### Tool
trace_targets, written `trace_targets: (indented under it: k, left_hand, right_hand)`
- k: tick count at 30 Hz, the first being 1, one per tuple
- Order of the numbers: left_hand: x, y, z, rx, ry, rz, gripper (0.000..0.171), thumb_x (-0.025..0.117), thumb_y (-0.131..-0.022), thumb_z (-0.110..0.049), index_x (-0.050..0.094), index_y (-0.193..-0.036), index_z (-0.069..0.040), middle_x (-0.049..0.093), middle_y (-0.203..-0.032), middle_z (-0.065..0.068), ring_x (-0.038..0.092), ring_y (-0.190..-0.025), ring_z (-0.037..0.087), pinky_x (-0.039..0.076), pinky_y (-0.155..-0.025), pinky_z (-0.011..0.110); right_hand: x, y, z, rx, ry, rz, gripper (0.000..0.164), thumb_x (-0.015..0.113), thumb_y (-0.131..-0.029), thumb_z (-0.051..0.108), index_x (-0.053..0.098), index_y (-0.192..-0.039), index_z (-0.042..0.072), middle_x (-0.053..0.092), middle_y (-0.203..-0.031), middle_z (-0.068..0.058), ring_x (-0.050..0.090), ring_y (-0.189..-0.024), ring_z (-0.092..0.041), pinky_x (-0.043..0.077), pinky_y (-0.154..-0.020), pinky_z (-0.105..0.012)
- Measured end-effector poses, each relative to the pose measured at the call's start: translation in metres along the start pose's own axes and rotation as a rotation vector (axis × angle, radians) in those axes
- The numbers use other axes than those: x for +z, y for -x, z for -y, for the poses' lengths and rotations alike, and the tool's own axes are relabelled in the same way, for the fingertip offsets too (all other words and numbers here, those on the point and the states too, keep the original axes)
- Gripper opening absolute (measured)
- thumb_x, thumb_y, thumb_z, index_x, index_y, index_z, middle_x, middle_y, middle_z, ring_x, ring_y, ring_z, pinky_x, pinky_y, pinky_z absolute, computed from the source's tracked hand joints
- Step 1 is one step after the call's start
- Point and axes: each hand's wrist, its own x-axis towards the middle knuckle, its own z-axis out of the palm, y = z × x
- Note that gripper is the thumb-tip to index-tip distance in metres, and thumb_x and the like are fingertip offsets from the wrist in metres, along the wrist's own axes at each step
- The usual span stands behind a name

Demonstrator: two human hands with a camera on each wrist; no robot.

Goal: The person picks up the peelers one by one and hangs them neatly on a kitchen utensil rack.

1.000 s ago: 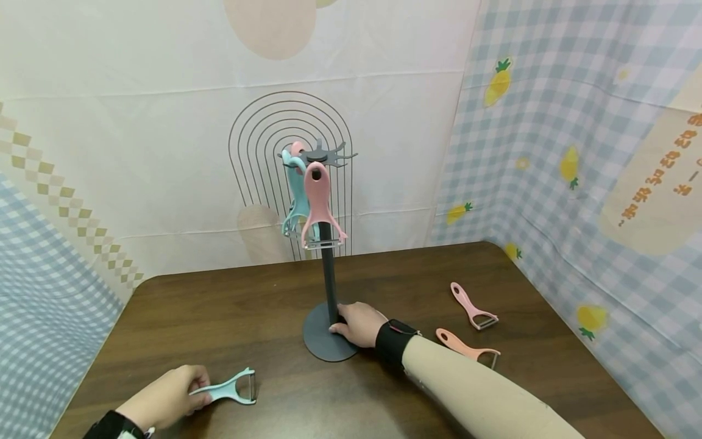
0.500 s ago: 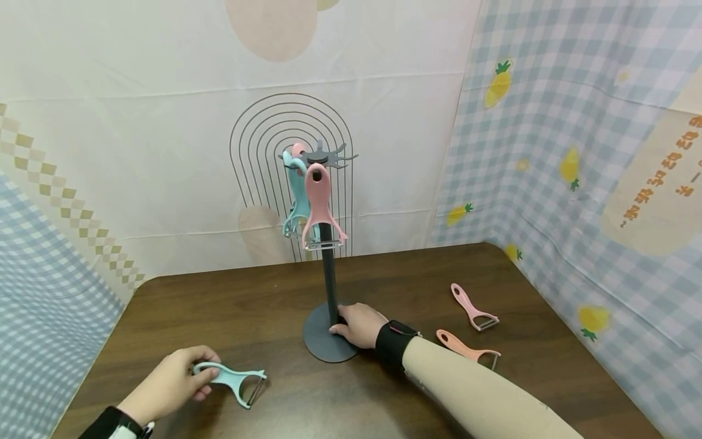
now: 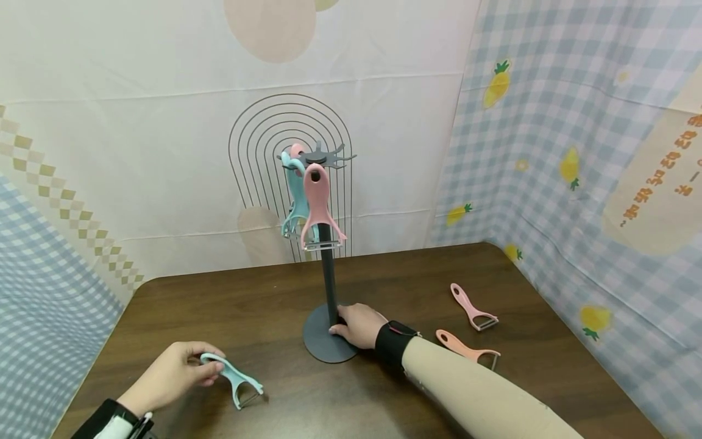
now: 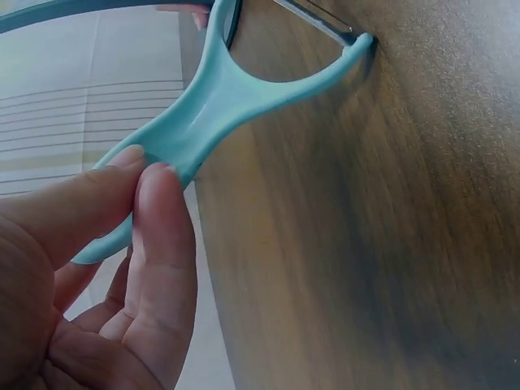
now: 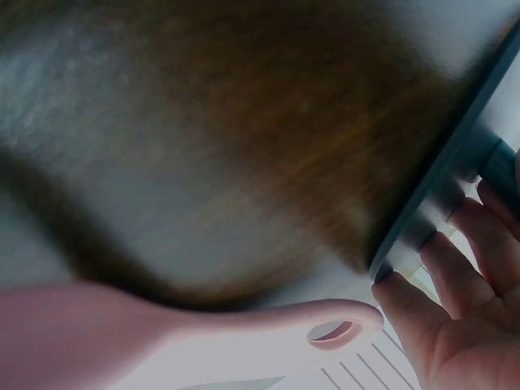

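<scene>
In the head view my left hand [image 3: 174, 373] pinches a light blue peeler [image 3: 234, 377] by its handle end, between thumb and fingers. The left wrist view shows this peeler's forked head [image 4: 236, 89] close over the brown table. My right hand [image 3: 359, 324] holds the dark grey hanging stand at the foot of its pole [image 3: 329, 274]. Its fingertips rest on the round base [image 5: 447, 154] in the right wrist view. A pink peeler [image 3: 318, 198] hangs at the front of the stand, beside light blue ones [image 3: 298, 195]. Another pink handle shows partly behind them.
An orange peeler [image 3: 466, 349] lies right of the stand, close behind my right forearm. Farther back lies a pink peeler [image 3: 473, 306]. Bare hooks [image 3: 337, 157] spread to the stand's right. A patterned cloth [image 3: 395, 152] rises behind the wooden table [image 3: 219, 305].
My left hand has risen slightly and moved a little right, and its fingers now hold the light blue peeler nearer the handle's end, its blade tilted downward. The right hand and the stand stay put.
</scene>
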Motion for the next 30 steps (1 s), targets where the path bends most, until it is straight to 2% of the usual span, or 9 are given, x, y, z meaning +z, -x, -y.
trace_targets:
  k: [7,10,13,16,20,23,28,30]
  left_hand:
    - [0.006,-0.004,-0.002,-0.005,-0.106,-0.103,0.019,0.07,-0.086,-0.018,0.067,-0.094,-0.001,0.068,-0.078,0.009,0.061,-0.065,0.008,0.054,-0.056,0.025]
    - [0.009,-0.006,-0.003,-0.007,-0.156,-0.16,0.016,0.07,-0.086,-0.018,0.066,-0.091,-0.003,0.064,-0.074,0.003,0.054,-0.059,0.003,0.047,-0.051,0.021]
    - [0.011,-0.009,-0.004,-0.023,-0.164,-0.182,0.014,0.068,-0.087,-0.016,0.063,-0.09,-0.003,0.057,-0.071,-0.001,0.043,-0.053,0.001,0.037,-0.046,0.019]
    - [0.013,-0.011,-0.005,-0.04,-0.124,-0.156,0.012,0.065,-0.088,-0.011,0.06,-0.093,-0.001,0.05,-0.069,-0.001,0.04,-0.049,0.002,0.037,-0.043,0.018]
    - [0.015,-0.013,-0.005,-0.047,-0.055,-0.107,0.015,0.059,-0.088,-0.003,0.059,-0.102,0.003,0.053,-0.073,0.004,0.054,-0.056,0.009,0.051,-0.05,0.024]
    - [0.016,-0.015,-0.006,-0.048,-0.011,-0.078,0.021,0.055,-0.087,0.0,0.059,-0.107,0.005,0.057,-0.073,0.008,0.059,-0.062,0.015,0.056,-0.053,0.029]
    - [0.014,-0.015,-0.006,-0.031,0.046,-0.022,0.018,0.055,-0.085,0.003,0.061,-0.1,0.008,0.06,-0.068,0.008,0.063,-0.062,0.018,0.058,-0.052,0.028]
    - [0.011,-0.015,-0.005,-0.019,0.101,0.018,0.016,0.056,-0.086,0.002,0.06,-0.099,0.01,0.062,-0.071,0.011,0.065,-0.065,0.02,0.06,-0.056,0.03]
  right_hand:
    - [-0.001,0.001,0.001,-0.006,-0.006,-0.002,0.04,0.06,-0.091,0.041,0.064,-0.115,0.008,0.071,-0.096,-0.005,0.059,-0.078,-0.007,0.054,-0.073,-0.032]
    - [-0.001,0.001,0.001,-0.01,0.0,-0.006,0.039,0.06,-0.092,0.04,0.064,-0.114,0.008,0.071,-0.095,-0.005,0.059,-0.077,-0.007,0.054,-0.073,-0.032]
    - [-0.002,0.001,0.001,-0.013,0.005,-0.006,0.04,0.061,-0.091,0.04,0.064,-0.115,0.008,0.071,-0.096,-0.006,0.06,-0.078,-0.007,0.054,-0.073,-0.032]
    - [-0.003,0.001,0.002,-0.013,0.006,-0.004,0.041,0.06,-0.092,0.04,0.064,-0.116,0.008,0.072,-0.098,-0.006,0.061,-0.08,-0.008,0.055,-0.075,-0.032]
    - [-0.003,0.001,0.002,-0.014,0.011,0.001,0.042,0.059,-0.092,0.04,0.063,-0.118,0.008,0.072,-0.099,-0.006,0.062,-0.083,-0.009,0.054,-0.076,-0.033]
    - [-0.003,0.002,0.002,-0.016,0.014,0.0,0.042,0.059,-0.092,0.04,0.063,-0.119,0.008,0.072,-0.099,-0.006,0.062,-0.083,-0.009,0.054,-0.075,-0.032]
    - [-0.003,0.003,0.003,-0.009,0.007,0.002,0.041,0.059,-0.092,0.04,0.063,-0.118,0.008,0.072,-0.1,-0.006,0.062,-0.082,-0.009,0.054,-0.075,-0.032]
    - [-0.004,0.003,0.004,-0.004,0.004,0.006,0.041,0.059,-0.092,0.039,0.063,-0.119,0.008,0.072,-0.101,-0.006,0.062,-0.083,-0.009,0.054,-0.076,-0.033]
